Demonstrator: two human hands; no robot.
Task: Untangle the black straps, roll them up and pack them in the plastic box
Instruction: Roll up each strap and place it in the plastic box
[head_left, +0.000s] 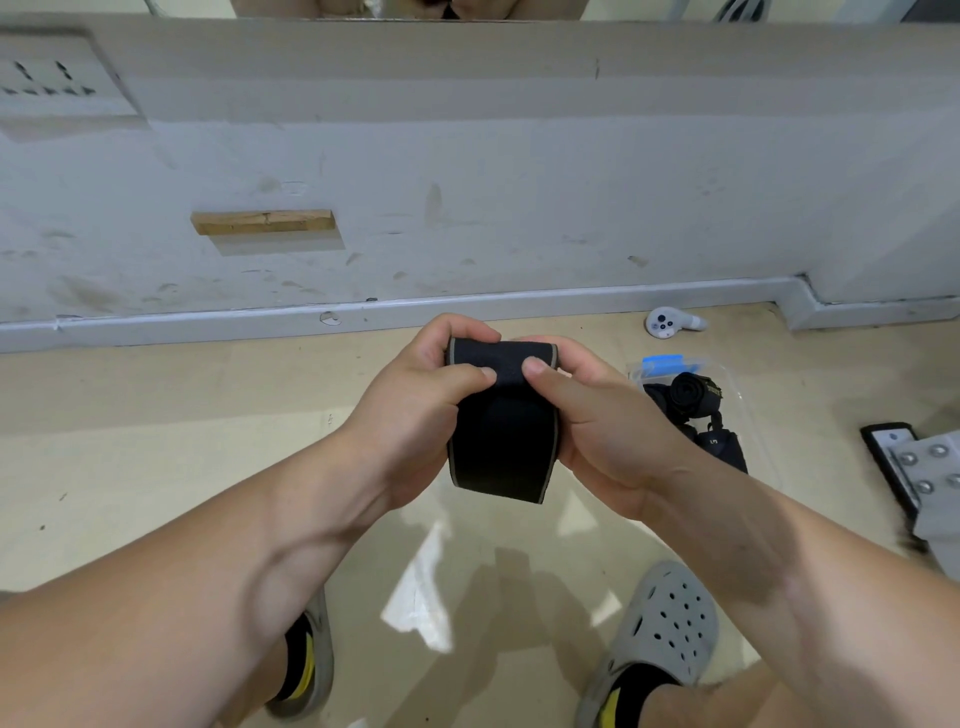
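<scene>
Pinching fold, left hand (415, 400) curls round wide black grey-edged elastic strap (501, 452), held mid-air to keep roll tight; right hand (592, 421) clamps opposite edge, thumb on top. Rightward, clear plastic box (750, 410) on floor (208, 415) holds rolled straps (688, 397).

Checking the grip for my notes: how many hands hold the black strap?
2. The left hand grips the black strap at its left edge, the right hand at its right edge; both thumbs press on its upper part.
</scene>
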